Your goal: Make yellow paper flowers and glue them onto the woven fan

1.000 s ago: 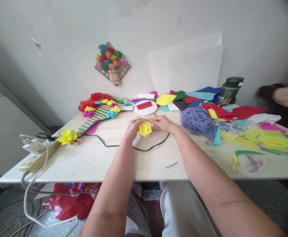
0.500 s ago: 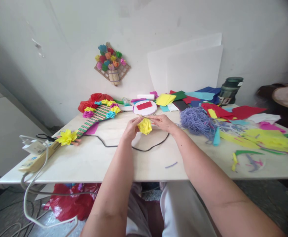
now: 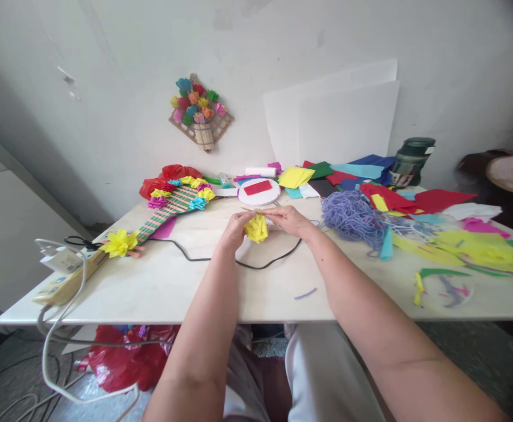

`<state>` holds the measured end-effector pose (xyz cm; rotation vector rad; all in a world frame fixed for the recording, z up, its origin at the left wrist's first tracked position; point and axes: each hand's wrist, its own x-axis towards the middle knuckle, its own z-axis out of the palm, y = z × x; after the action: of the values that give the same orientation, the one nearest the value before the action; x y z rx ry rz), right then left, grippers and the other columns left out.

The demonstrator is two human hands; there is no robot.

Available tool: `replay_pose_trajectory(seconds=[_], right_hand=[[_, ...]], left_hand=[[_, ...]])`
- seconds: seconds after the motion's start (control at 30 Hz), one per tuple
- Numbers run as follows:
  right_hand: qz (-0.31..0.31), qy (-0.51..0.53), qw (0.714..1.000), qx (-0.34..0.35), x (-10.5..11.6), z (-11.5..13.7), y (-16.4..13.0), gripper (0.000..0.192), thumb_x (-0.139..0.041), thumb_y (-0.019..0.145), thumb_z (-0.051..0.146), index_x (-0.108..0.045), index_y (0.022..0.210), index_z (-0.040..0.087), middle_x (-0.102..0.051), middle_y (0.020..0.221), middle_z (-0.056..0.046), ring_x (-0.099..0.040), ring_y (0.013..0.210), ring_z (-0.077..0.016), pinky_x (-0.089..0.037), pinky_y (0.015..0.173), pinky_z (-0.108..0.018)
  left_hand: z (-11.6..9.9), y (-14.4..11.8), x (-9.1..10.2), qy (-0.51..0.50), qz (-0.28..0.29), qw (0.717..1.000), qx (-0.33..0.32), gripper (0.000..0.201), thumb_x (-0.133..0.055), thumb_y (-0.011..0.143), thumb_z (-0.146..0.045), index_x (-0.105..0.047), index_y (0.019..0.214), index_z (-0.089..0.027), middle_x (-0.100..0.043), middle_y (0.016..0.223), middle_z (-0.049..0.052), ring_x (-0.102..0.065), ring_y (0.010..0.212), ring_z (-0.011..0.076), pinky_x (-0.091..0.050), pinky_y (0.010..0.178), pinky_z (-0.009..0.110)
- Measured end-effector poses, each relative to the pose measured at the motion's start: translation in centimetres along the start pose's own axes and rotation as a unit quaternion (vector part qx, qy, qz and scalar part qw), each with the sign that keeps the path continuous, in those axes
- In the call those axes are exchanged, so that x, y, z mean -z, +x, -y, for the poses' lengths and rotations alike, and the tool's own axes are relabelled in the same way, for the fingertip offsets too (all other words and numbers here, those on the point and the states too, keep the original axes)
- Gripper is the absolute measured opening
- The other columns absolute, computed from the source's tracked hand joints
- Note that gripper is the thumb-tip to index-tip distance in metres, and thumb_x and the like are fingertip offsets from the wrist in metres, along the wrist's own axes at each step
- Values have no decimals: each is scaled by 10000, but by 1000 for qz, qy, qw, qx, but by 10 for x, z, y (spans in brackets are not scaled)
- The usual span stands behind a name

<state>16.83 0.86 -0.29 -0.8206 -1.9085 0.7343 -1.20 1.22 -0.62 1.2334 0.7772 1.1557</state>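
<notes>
My left hand (image 3: 233,230) and my right hand (image 3: 290,220) meet over the middle of the white table (image 3: 186,287). Between them they pinch a crumpled yellow paper flower (image 3: 256,228). A thin wooden stick (image 3: 251,210) pokes out just behind the flower toward the left. Both hands hover a little above a black cord (image 3: 260,263) that loops across the table.
A woven fan decorated with paper flowers (image 3: 173,204) lies at the left, with a yellow flower (image 3: 118,242) and a power strip (image 3: 65,280) nearer the edge. Purple yarn (image 3: 352,215), coloured paper sheets (image 3: 357,176), scraps (image 3: 467,246), a white disc (image 3: 259,191) and a green jar (image 3: 411,160) crowd the right.
The yellow flower has turned slightly between my fingers and sits a little lower than half a second ago. My hands stay in the same place.
</notes>
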Motion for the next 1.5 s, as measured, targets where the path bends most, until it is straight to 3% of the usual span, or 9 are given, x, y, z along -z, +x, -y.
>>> replay_pose_trajectory(seconds=[0.23,0.63,0.9,1.13,1.5], right_hand=[[0,-51,998,25,-1,4,-1,315,-531,830,238,-699,1093,194,-744,865,-40,-671,860,-172,-510,850,-312],[-7,-154,987,38,-1,0,1,355,-552,813,110,-685,1109,256,-711,1071,-31,-668,943,-159,-517,833,-264],[-13,-167,986,11,-1,5,-1,325,-566,808,133,-711,1067,265,-731,997,-37,-669,887,-173,-520,770,-272],[-46,-159,986,-26,-3,4,-2,232,-577,830,298,-753,956,215,-746,901,-49,-675,824,-195,-518,717,-278],[-57,-146,987,-22,-3,1,2,138,-643,763,210,-768,818,188,-746,797,-49,-670,742,-183,-498,649,-262]], left_hand=[[-1,0,-2,-5,-27,1000,-3,257,-717,582,-339,-573,564,-127,-533,514,-4,-506,479,100,-370,486,222],[-1,0,-3,19,-40,999,-2,241,-733,514,-315,-583,529,-127,-564,496,13,-529,468,118,-380,483,229],[2,1,0,43,-15,999,-7,215,-710,550,-317,-627,567,-120,-576,508,23,-552,495,139,-398,512,245],[3,0,-1,69,2,997,-22,215,-684,590,-322,-631,567,-115,-565,509,22,-503,457,114,-350,472,239],[1,-3,-4,83,32,996,-15,205,-683,599,-313,-650,612,-110,-607,563,41,-543,514,130,-370,500,237]])
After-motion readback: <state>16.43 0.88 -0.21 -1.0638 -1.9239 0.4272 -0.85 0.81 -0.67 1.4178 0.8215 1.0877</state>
